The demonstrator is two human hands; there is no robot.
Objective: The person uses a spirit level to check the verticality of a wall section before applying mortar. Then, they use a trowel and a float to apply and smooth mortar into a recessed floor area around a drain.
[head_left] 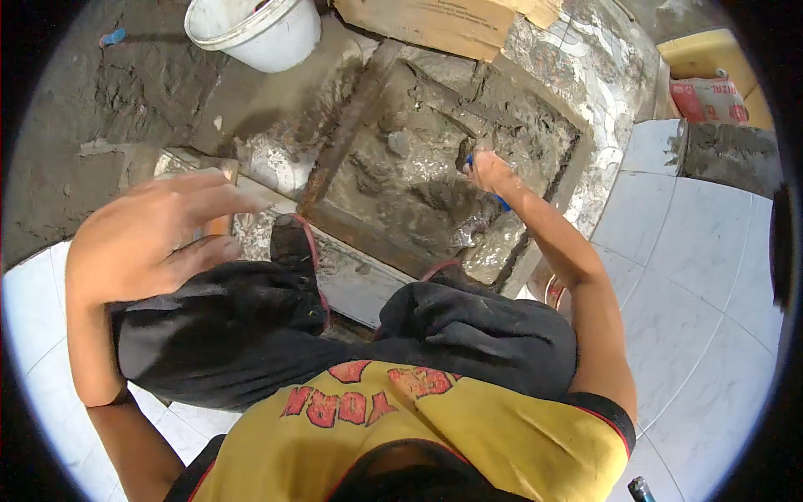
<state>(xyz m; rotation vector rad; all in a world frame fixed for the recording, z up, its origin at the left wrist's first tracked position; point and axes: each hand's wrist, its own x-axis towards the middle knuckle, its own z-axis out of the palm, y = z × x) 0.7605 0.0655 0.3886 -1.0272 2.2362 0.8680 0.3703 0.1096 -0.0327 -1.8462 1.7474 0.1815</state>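
My right hand (492,171) is closed around the blue handle of a trowel (503,203), reaching over wet grey mortar (385,180). The trowel's blade is hidden by the hand and the mortar. The mortar lies lumpy and shiny with water inside a shallow rectangular frame (339,134). My left hand (163,234) hangs in the air above my left knee, fingers stretched out and thumb apart, holding nothing. Beneath it, partly covered by the fingers, is an orange-brown piece (219,224) that I cannot make out.
A white bucket (276,38) stands at the far left of the frame, beside flattened cardboard (435,23). Pale tiles (669,243) cover the right side. A red and white bag (709,100) lies in a yellowish container (711,52). My shoe (293,251) rests by the frame's near edge.
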